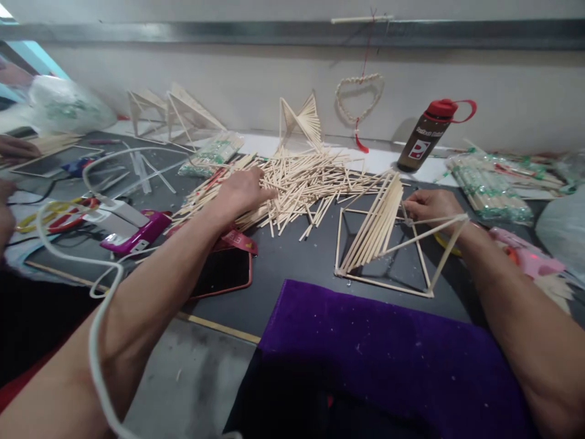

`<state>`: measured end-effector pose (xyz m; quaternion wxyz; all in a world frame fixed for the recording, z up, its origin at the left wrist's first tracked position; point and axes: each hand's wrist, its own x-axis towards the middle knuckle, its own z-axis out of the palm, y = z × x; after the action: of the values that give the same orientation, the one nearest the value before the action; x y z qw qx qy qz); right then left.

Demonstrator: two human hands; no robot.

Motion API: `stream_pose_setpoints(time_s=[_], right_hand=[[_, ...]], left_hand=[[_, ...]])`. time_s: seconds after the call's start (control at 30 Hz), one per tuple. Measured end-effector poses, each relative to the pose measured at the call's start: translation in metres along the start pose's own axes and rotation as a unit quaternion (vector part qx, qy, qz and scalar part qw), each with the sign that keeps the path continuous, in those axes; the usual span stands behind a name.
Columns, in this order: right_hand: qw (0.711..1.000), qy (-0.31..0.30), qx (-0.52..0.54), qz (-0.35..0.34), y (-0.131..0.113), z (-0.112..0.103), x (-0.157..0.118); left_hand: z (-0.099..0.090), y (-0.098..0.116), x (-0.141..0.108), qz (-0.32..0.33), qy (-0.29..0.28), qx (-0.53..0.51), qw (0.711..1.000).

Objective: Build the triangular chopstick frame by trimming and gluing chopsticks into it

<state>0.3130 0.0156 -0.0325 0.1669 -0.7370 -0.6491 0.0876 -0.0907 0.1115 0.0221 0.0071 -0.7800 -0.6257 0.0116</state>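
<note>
My left hand [247,190] reaches over the loose heap of thin wooden sticks [304,183], its thumb stretched out apart from the bent fingers. Some of its fingertips are hidden behind the hand, and I see no stick lifted in it. On the right, my right hand [432,206] has its fingers closed at the back corner of a wooden stick frame [384,286]. The frame has a square base, upright and slanting sticks, and a fanned row of sticks [377,225] laid side by side across its left part.
A purple cloth [365,341] covers my lap at the table's front edge. Nearby lie a phone [226,272], a magenta power strip [137,235] with a white cable and a pink glue gun [525,253]. Behind stand a bottle [425,137] and finished stick models [301,122]. Another person's hand [18,149] is far left.
</note>
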Motion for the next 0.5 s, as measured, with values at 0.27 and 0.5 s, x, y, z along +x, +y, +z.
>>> stream_pose_setpoints(time_s=[0.27,0.5], right_hand=[[1.000,0.013,0.005,-0.010,-0.009,-0.003,-0.008],[1.000,0.015,-0.002,-0.016,0.000,0.001,-0.002]], left_hand=[[0.017,0.040,-0.015,0.074,-0.078,0.066,0.992],[0.016,0.038,0.009,0.074,-0.025,0.045,0.996]])
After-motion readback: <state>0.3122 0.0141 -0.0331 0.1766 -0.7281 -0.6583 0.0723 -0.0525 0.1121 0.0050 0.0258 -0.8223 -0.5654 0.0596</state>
